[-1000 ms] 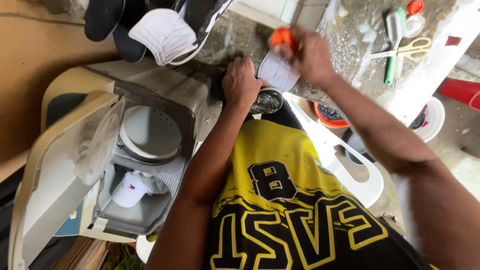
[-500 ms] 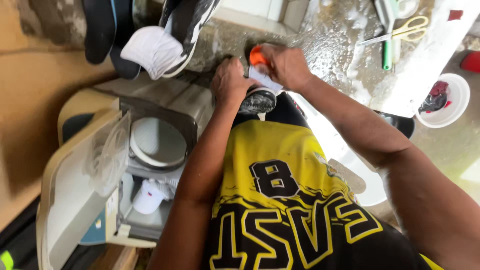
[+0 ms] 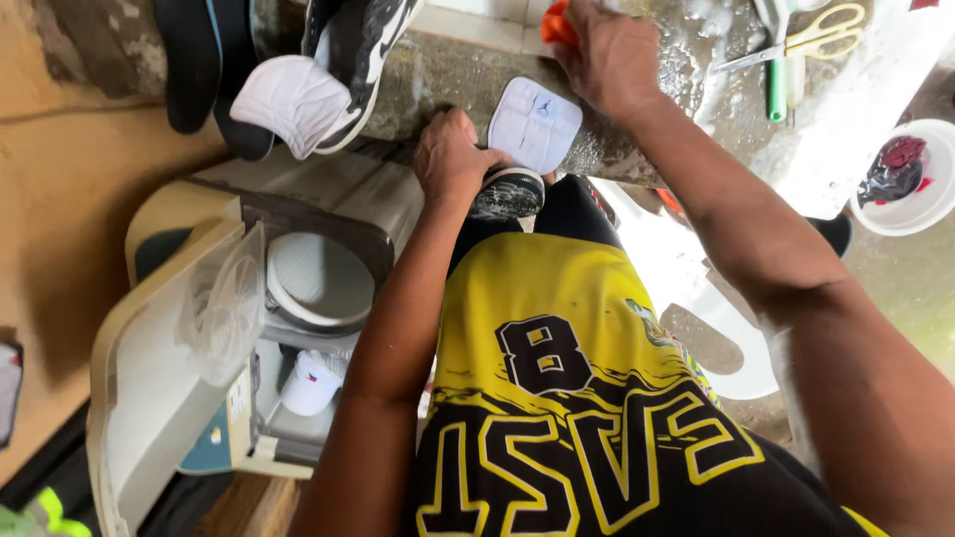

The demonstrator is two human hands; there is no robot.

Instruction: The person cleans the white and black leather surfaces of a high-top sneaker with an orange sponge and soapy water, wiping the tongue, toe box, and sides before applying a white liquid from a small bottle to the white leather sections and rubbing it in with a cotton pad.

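Pressing down at the wet tabletop [image 3: 647, 60] edge, the left hand [image 3: 450, 157] clamps a shoe [image 3: 509, 192], its white insole [image 3: 535, 124] lying just above. The right hand [image 3: 604, 55] (arm stretched forward) has its grip closed around an orange brush [image 3: 557, 22].

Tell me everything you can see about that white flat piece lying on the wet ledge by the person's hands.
The white insole lies flat on the wet, soapy concrete ledge, its rounded end hanging slightly past the edge. It looks like soft fabric-covered foam with faint stitched seams and a small dark emblem near the middle. The left hand presses on its near left corner, beside a dark shoe. The right hand holds an orange brush just beyond its far end, not clearly touching it.
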